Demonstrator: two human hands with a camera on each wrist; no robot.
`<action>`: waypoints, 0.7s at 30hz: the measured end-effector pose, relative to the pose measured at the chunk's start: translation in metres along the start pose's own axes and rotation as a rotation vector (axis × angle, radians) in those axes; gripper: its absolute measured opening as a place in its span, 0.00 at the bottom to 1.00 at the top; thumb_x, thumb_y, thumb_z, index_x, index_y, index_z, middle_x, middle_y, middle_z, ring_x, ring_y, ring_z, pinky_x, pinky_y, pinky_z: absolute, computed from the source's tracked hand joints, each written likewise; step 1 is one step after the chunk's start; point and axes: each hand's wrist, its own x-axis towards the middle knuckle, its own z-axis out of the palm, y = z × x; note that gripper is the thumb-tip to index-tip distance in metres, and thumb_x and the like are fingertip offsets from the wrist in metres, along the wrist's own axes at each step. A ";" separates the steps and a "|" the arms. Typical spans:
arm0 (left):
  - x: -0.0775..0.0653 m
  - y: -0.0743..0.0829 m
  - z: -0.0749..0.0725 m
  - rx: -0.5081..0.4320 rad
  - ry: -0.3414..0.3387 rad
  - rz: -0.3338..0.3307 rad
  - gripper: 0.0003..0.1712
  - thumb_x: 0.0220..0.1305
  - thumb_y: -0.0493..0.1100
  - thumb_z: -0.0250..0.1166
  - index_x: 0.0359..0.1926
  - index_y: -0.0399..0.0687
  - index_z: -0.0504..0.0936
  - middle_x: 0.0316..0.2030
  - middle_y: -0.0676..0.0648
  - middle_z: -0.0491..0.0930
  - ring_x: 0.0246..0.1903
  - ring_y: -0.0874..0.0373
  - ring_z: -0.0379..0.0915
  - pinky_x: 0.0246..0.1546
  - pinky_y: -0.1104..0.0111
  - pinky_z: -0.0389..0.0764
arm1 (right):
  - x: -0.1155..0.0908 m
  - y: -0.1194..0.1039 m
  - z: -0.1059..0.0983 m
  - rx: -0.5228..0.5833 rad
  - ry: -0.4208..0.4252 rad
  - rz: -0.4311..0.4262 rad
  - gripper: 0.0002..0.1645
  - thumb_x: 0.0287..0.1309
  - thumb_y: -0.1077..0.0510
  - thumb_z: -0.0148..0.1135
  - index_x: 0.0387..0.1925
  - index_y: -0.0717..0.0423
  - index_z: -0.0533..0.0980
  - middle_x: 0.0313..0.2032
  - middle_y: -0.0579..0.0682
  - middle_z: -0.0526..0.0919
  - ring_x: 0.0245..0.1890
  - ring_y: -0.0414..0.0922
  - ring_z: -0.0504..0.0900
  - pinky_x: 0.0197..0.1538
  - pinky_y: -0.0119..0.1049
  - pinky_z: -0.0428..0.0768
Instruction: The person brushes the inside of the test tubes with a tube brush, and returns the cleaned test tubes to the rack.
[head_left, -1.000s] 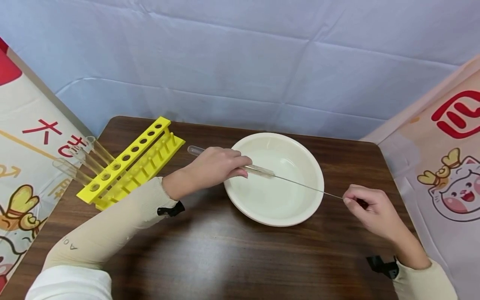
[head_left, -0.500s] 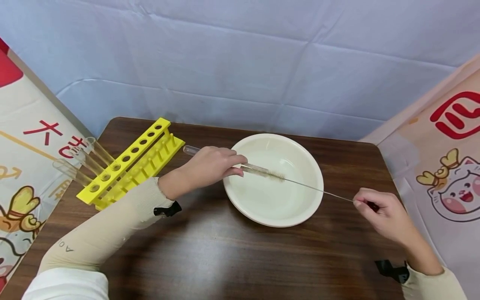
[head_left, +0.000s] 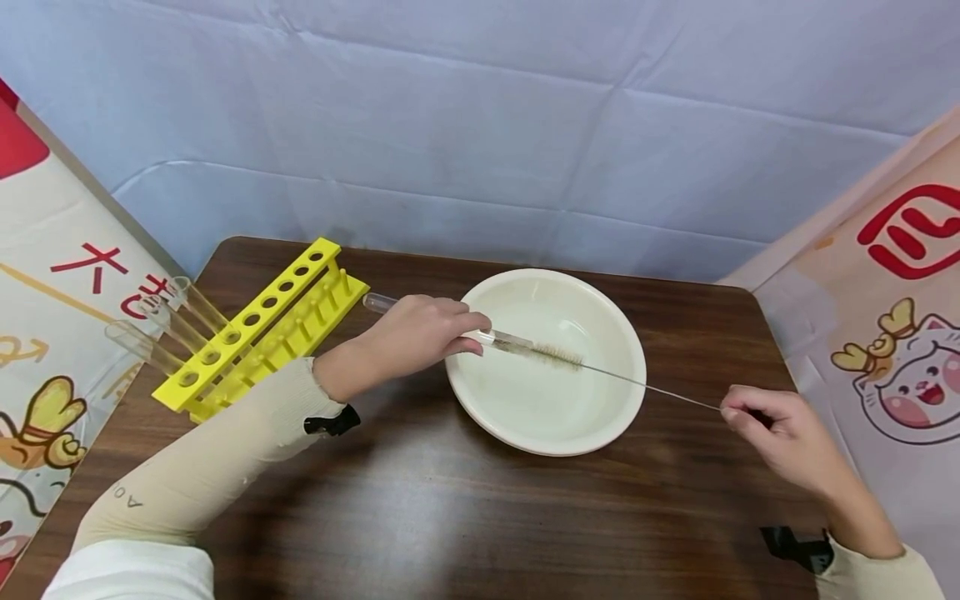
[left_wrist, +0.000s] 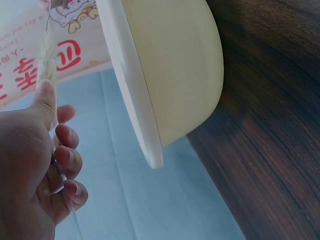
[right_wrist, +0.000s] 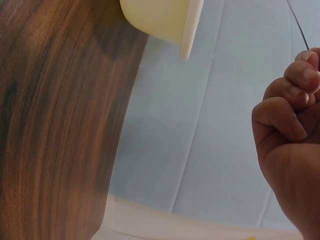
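My left hand [head_left: 416, 335] grips a clear glass test tube [head_left: 378, 303], its rounded end sticking out behind the hand and its mouth over the white basin [head_left: 547, 429]. A test tube brush [head_left: 558, 357] sits partly in the tube's mouth, with many of its pale bristles outside. Its thin wire shaft runs right, across the basin's rim, to my right hand [head_left: 780, 433], which holds the handle end with curled fingers. In the left wrist view the thumb and fingers of the left hand [left_wrist: 40, 145] wrap the tube. In the right wrist view only the wire [right_wrist: 299, 27] shows above the fingers.
A yellow test tube rack [head_left: 262, 325] stands at the left of the dark wooden table [head_left: 465, 525], with several glass tubes [head_left: 161, 329] leaning in its holes. Behind the table hangs a pale blue cloth [head_left: 465, 125]. Printed panels stand at both sides.
My right hand has moved right and slightly down, drawing the brush further out, so more bristles show beyond the tube's mouth. My left hand has shifted slightly left with the tube.
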 end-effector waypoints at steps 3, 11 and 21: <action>-0.002 -0.001 -0.001 0.001 -0.011 -0.008 0.16 0.67 0.54 0.68 0.49 0.52 0.85 0.34 0.55 0.84 0.29 0.61 0.79 0.28 0.67 0.80 | -0.002 0.002 -0.001 0.016 -0.003 -0.001 0.31 0.47 0.90 0.51 0.29 0.50 0.76 0.23 0.42 0.70 0.21 0.35 0.66 0.22 0.29 0.64; -0.004 -0.002 -0.003 -0.012 -0.026 -0.007 0.16 0.66 0.53 0.70 0.49 0.51 0.86 0.37 0.54 0.85 0.32 0.61 0.81 0.31 0.67 0.82 | -0.005 0.005 -0.005 -0.025 -0.023 -0.015 0.30 0.47 0.89 0.54 0.31 0.50 0.77 0.24 0.41 0.73 0.23 0.35 0.70 0.25 0.28 0.68; -0.004 -0.003 -0.002 -0.009 -0.012 0.000 0.15 0.65 0.51 0.72 0.49 0.50 0.86 0.37 0.53 0.85 0.33 0.61 0.82 0.31 0.66 0.82 | -0.002 0.003 -0.002 -0.346 0.148 -0.168 0.19 0.76 0.53 0.57 0.32 0.61 0.83 0.29 0.42 0.83 0.27 0.26 0.74 0.29 0.20 0.70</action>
